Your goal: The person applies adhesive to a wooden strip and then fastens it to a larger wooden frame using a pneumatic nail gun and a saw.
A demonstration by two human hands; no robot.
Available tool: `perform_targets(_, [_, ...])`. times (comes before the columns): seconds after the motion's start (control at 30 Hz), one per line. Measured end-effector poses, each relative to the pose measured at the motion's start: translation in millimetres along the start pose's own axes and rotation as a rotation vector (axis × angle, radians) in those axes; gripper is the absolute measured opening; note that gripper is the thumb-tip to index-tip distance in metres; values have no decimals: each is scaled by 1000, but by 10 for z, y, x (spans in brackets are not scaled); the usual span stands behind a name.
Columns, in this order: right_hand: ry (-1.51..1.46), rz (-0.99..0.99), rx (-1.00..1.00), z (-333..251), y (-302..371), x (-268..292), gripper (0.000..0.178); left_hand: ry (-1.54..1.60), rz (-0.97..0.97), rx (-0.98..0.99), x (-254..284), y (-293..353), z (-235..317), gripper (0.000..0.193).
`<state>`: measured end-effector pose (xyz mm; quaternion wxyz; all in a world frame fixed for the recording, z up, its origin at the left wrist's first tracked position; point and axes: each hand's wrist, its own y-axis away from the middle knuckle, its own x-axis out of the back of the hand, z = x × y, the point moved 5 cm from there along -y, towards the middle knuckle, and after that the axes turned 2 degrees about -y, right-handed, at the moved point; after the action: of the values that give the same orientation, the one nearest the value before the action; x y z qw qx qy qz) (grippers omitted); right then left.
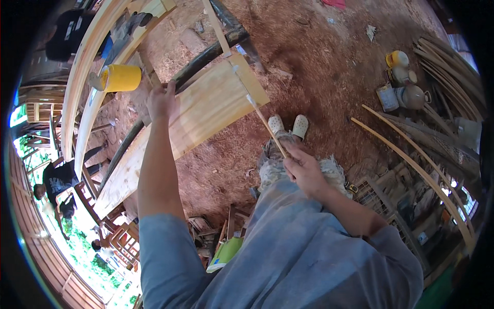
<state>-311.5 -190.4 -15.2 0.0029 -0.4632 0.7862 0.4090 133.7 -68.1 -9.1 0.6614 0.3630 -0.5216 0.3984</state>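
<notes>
A wide, pale wooden board (pixel 206 103) lies across dark supports in front of me, running from lower left to upper right. My left hand (pixel 161 103) is at its far edge, fingers bent over that edge and partly hidden. In my right hand (pixel 303 169) is a thin wooden stick (pixel 268 123), pinched near its lower end. The stick's white-coated tip touches or hovers just over the board's near right end; I cannot tell which. White smears of a paste-like substance mark a line across that end. A yellow tub (pixel 123 78) is beyond my left hand.
Long curved planks (pixel 85 77) rise at the left, beside the dark beam (pixel 203 59). Containers (pixel 399 92) and stacked wood strips (pixel 445 72) stand at the right. Two long strips (pixel 411 154) lie nearer me. Other people (pixel 59 177) are at the far left.
</notes>
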Motion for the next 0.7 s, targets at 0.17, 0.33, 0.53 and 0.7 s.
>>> perform_targets(0.17, [-32, 12, -21, 38, 45, -10, 51, -35, 40, -44, 20, -10, -88, 47])
perform_targets(0.33, [-26, 38, -5, 60, 22, 18, 50, -85, 24, -59, -66, -85, -201, 47])
perform_targets(0.53, [79, 39, 44, -37, -43, -46, 48, -183, 3, -151, -28, -41, -30, 42])
perform_targets(0.7, [83, 24, 64, -73, -12, -85, 47, -312, 103, -426, -44, 5, -95, 40])
